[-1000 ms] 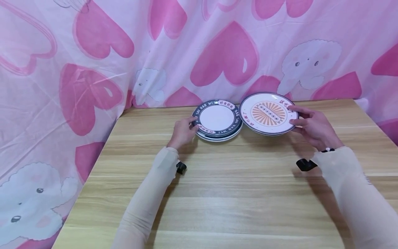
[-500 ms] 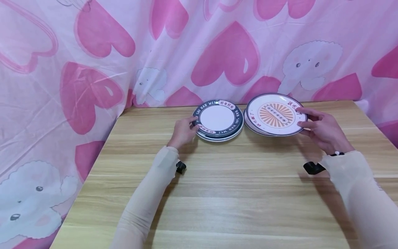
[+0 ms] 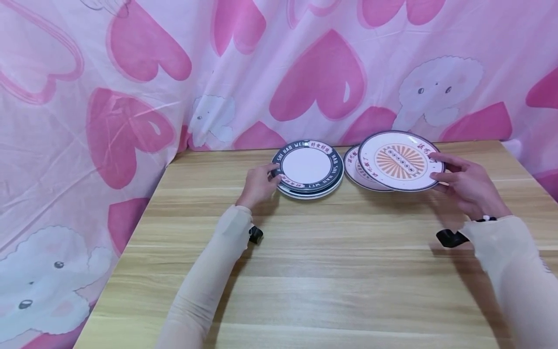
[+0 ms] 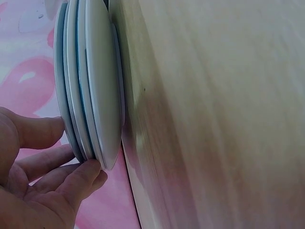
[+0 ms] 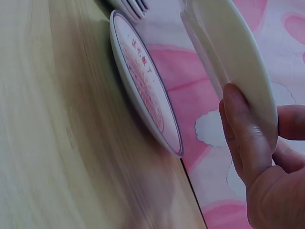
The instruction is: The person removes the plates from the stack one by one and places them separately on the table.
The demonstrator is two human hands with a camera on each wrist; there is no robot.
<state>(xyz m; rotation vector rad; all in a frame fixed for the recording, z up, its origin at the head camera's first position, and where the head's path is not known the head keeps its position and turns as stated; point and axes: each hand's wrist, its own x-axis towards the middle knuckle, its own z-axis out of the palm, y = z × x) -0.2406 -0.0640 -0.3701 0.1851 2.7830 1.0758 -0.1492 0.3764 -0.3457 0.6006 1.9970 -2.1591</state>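
Note:
In the head view, my right hand [image 3: 468, 184] grips the right rim of a white plate [image 3: 398, 161] with an orange sunburst print. It is held up and tilted, partly overlapping a similar plate [image 3: 355, 167] that lies on the table. The right wrist view shows a gap between the raised plate's pale underside [image 5: 248, 52] and the lower plate [image 5: 143, 86]. At the left, a stack of several plates [image 3: 306, 167] has a dark-rimmed, lettered plate on top. My left hand [image 3: 258, 185] holds that stack's left edge, thumb at the upper rim and fingers against the side [image 4: 88, 174].
The wooden table [image 3: 279, 281] carries both groups of plates near its back edge. Right behind it hangs a pink curtain [image 3: 244, 87] with hearts and white animal faces. A narrow gap separates the stack from the lower sunburst plate.
My right hand has moved right with the sunburst plate, uncovering more of the plate below it. The left hand and the dark-rimmed stack have stayed in place.

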